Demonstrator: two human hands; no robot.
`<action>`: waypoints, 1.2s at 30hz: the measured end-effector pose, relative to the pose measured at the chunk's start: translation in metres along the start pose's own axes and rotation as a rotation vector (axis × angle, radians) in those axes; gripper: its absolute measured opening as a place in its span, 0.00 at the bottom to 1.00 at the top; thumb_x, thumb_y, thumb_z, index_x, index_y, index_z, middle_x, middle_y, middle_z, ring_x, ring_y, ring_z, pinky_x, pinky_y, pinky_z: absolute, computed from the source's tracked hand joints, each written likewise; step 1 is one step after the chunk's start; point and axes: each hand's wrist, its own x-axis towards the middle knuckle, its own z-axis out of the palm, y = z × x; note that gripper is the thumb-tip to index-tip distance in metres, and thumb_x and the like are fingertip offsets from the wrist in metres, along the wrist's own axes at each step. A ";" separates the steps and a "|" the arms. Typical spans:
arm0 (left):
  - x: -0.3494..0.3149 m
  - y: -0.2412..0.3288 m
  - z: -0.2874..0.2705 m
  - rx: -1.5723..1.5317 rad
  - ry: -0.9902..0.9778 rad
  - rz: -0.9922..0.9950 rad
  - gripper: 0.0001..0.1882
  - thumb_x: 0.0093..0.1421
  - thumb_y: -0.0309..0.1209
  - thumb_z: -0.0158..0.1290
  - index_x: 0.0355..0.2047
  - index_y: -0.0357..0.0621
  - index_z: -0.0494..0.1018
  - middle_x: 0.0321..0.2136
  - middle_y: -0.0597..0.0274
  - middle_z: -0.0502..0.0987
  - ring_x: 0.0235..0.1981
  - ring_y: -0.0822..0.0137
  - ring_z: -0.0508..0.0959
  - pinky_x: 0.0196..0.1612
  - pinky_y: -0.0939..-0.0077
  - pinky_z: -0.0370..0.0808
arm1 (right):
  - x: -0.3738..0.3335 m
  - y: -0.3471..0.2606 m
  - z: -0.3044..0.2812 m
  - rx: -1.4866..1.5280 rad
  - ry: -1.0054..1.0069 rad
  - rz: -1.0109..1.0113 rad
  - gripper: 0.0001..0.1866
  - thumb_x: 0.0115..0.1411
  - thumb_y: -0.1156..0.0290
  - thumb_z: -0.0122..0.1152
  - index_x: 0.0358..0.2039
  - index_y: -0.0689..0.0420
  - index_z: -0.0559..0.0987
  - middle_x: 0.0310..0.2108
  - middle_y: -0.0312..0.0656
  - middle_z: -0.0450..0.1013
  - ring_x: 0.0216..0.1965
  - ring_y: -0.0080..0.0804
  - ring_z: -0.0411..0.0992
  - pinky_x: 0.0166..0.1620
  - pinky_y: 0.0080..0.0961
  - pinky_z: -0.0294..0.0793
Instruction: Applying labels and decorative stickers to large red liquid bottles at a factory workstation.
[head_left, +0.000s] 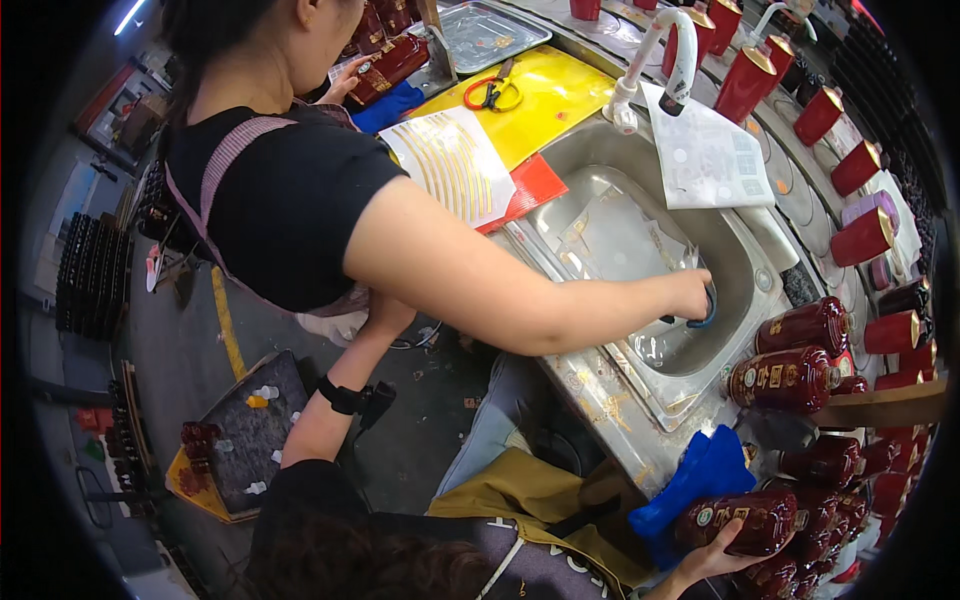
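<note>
Sink [737, 250] has pale sheets [612, 228] in it; co-worker's hand [688, 294] reaches in. Low dark tray [250, 462] holds small caps [264, 393]. My right hand [717, 556] curls round a tilted red bottle [752, 512], against blue cloth [690, 482]. Left arm extends forward; left hand [390, 312] part hidden, I can't tell its grip.

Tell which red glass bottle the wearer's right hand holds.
The red glass bottle beside the lower-right blue cloth; only it has the wearer's right hand gripping.
</note>
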 end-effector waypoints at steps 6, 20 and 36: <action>-0.024 -0.002 0.007 -0.002 -0.053 -0.023 0.20 0.67 0.30 0.52 0.56 0.32 0.69 0.55 0.43 0.74 0.57 0.48 0.74 0.59 0.56 0.69 | 0.002 -0.015 0.007 0.059 0.001 0.003 0.41 0.64 0.67 0.64 0.71 0.61 0.55 0.68 0.54 0.58 0.65 0.46 0.61 0.68 0.43 0.59; -0.100 0.115 -0.015 -0.419 0.007 -0.079 0.22 0.69 0.25 0.47 0.62 0.31 0.64 0.66 0.47 0.63 0.66 0.51 0.65 0.68 0.58 0.63 | 0.057 -0.058 -0.003 0.465 -0.376 0.301 0.40 0.56 0.68 0.73 0.64 0.64 0.63 0.52 0.44 0.73 0.52 0.29 0.73 0.57 0.29 0.72; -0.117 0.156 -0.043 -0.446 -0.084 -0.034 0.19 0.70 0.29 0.48 0.57 0.32 0.70 0.64 0.51 0.66 0.63 0.54 0.67 0.63 0.61 0.67 | 0.073 0.003 0.016 0.345 -0.419 0.380 0.39 0.51 0.52 0.76 0.54 0.66 0.72 0.47 0.45 0.77 0.48 0.32 0.76 0.54 0.30 0.74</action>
